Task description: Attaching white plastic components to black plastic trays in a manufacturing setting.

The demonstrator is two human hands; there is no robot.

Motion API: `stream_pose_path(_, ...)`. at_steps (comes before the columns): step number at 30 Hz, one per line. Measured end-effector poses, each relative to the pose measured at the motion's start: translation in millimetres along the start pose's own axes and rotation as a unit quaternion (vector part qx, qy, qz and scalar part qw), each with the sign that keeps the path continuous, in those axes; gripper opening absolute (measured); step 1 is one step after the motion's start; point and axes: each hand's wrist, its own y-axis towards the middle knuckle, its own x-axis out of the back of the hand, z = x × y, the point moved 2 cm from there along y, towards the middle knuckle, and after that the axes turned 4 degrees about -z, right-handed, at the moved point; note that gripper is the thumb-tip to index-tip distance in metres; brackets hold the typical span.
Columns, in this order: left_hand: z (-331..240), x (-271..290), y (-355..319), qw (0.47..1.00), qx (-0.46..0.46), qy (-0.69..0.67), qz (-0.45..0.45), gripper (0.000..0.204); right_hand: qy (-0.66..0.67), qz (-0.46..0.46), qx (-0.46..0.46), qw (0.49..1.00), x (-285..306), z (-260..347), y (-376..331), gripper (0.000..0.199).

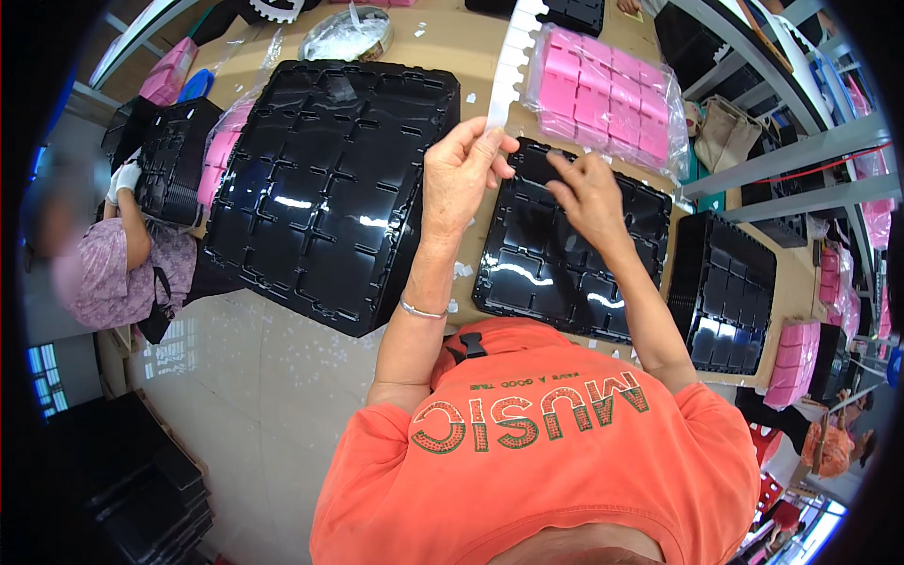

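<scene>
The left hand [461, 169] pinches the lower end of a thin white strip [509, 58], which looks light, limp and easily creased, while the right hand [589, 193], fingers curled together, reaches over the glossy black tray [556, 273] on the bench [452, 38].

Below and to the left of the hands lies a pale tiled floor [254, 395], shiny under the light. The worktable [452, 42] beyond them has a tan top. To the right stands grey metal shelving [810, 151] with one red cable [829, 168].
</scene>
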Motion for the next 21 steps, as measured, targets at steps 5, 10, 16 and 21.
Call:
stream_pose_path(5, 1.4, -2.9, 2.1, 1.000, -0.002, 0.022, -0.007, 0.018, -0.071, 0.105, 0.001, 0.992, -48.6, -24.3, -29.5, 0.048)
stream_pose_path(10, 6.8, -2.3, 3.4, 0.999, 0.019, 0.032, -0.014, 0.019, -0.078, 0.122, -0.014, 0.989, -73.3, -32.5, -31.4, 0.049)
stream_pose_path(16, 12.3, -3.0, 5.9, 1.000, 0.012, 0.023, -0.017, 0.020, -0.070, 0.131, -0.049, 0.988, -88.2, -40.6, -31.3, 0.048)
stream_pose_path(21, 18.4, -4.4, 8.3, 1.000, 0.022, 0.018, -0.010, 0.021, -0.142, 0.132, 0.003, 0.981, -95.6, -31.3, -30.4, 0.043)
